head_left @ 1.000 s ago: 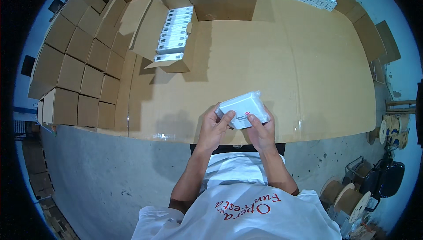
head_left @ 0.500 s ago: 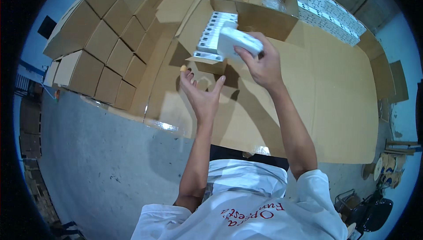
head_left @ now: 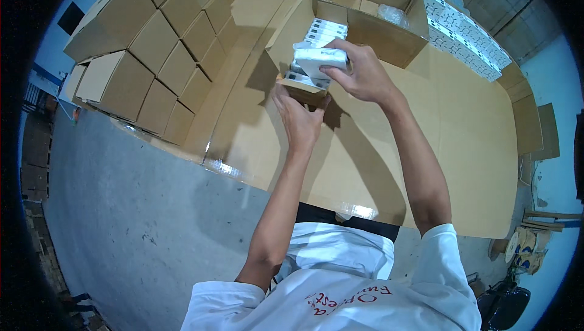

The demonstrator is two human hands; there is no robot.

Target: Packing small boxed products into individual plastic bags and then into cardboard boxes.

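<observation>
A small white box (head_left: 320, 58) is gripped in the right hand (head_left: 359, 75), with the fingers curled over its far side and the thumb under its near edge; the hand is closed on it, not spread. The box is held just above an open carton (head_left: 307, 91), at about 12 o'clock from the person's chest. The left hand (head_left: 298, 121) is seen with its fingers loosely open and pointing up toward 12 o'clock, the fingertips touching the near wall of the carton; nothing is held in it.

Inside the carton a row of small white boxes (head_left: 325, 30) is packed on edge, running away toward 1 o'clock. The near end of that row is covered by the held box and the right hand, so the count cannot be told. The carton rests on a table (head_left: 462, 148) covered in brown cardboard sheet.

At 1 o'clock a bigger open carton (head_left: 383, 27) is seen, its contents hard to make out apart from something pale in clear wrap. At 2 o'clock a long stack of white packs (head_left: 465, 30) is laid along the table's far edge. At 10 o'clock closed brown cartons (head_left: 152, 45) are stacked in rows, the farthest cut off by the dark rim. The grey floor (head_left: 134, 209) lies at 8 o'clock.
</observation>
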